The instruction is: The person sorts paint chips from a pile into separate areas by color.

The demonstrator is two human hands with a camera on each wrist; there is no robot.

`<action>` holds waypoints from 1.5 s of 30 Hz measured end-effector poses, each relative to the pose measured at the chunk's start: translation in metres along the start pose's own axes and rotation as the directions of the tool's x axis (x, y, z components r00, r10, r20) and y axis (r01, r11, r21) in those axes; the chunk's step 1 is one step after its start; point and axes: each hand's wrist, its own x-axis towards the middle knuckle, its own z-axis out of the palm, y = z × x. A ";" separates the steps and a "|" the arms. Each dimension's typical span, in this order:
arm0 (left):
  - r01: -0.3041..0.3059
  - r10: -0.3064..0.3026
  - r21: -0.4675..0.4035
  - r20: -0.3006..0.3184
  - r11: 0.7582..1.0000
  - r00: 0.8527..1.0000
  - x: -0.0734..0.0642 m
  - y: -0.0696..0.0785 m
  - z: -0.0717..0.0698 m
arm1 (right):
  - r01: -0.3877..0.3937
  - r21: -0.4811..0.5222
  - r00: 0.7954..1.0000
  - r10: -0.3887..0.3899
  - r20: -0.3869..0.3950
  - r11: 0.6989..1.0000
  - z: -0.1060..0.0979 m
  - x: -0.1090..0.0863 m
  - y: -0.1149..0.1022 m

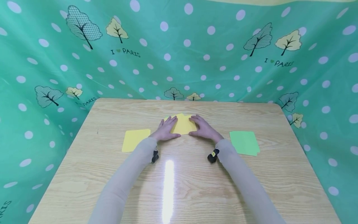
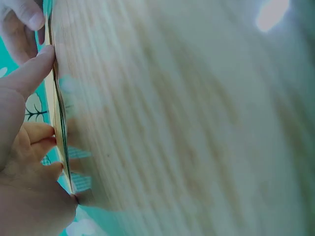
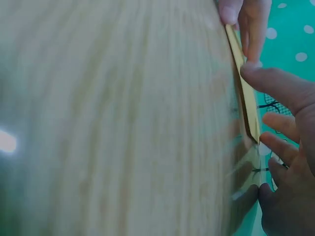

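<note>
Between both hands, toward the far side of the table, lies a loose pile of yellow cards (image 1: 183, 125); a sliver of green shows at its left edge. My left hand (image 1: 165, 130) rests with spread fingers over the pile's left part, thumb at the near edge. On the opposite side, my right hand (image 1: 203, 128) touches the right edge with extended fingers, its thumb at the near right corner. In the left wrist view the pile (image 2: 60, 118) appears edge-on as several thin layers beside the left fingers. The right wrist view shows its yellow edge (image 3: 248, 103) next to the right thumb.
A yellow stack of square cards (image 1: 135, 140) lies left of the left hand. Right of the right forearm is a green stack (image 1: 244, 143), slightly uneven. Behind the wooden table (image 1: 190, 186) hangs a green dotted cloth (image 1: 179, 74). Light reflects on the tabletop.
</note>
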 end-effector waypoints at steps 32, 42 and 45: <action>-0.004 0.005 0.044 -0.040 0.999 0.999 0.009 0.000 0.002 | -0.002 -0.082 0.999 0.007 0.054 0.997 0.001 0.006 0.003; -0.054 0.050 -0.024 -0.144 0.998 0.988 0.007 -0.002 0.003 | -0.001 -0.084 0.996 0.008 0.087 0.996 -0.001 -0.003 0.002; -0.067 0.059 -0.046 -0.153 0.997 0.986 0.006 -0.002 0.003 | -0.015 -0.045 0.997 0.019 0.077 0.999 -0.002 -0.005 0.002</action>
